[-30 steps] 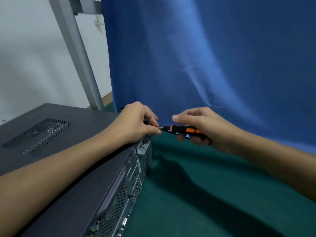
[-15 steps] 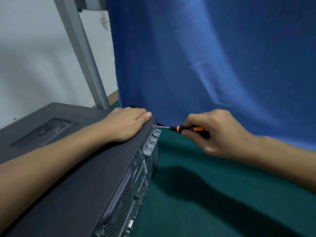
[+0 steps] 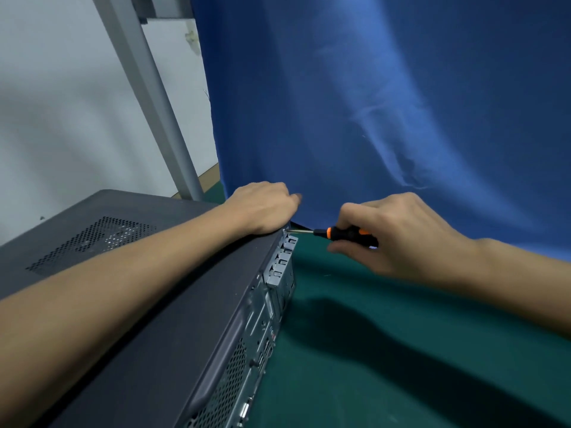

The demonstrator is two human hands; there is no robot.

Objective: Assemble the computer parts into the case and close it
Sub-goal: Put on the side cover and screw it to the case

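Note:
A dark grey computer case (image 3: pixel 173 304) lies flat on the green mat, its cover panel on top and its rear port panel (image 3: pixel 262 329) facing right. My left hand (image 3: pixel 265 208) rests palm down on the far right corner of the cover, fingers fairly straight. My right hand (image 3: pixel 398 239) grips a small screwdriver with a black and orange handle (image 3: pixel 349 235). Its metal tip touches the top rear corner of the case, just under my left hand. The screw itself is too small to make out.
A green mat (image 3: pixel 401 350) covers the table to the right of the case. A blue cloth (image 3: pixel 370 103) hangs behind. A grey metal post (image 3: pixel 148 97) leans at the back left before a white wall.
My left hand let go of the screwdriver tip and moved flat onto the case cover. My right hand brought the screwdriver tip to the case's top rear corner.

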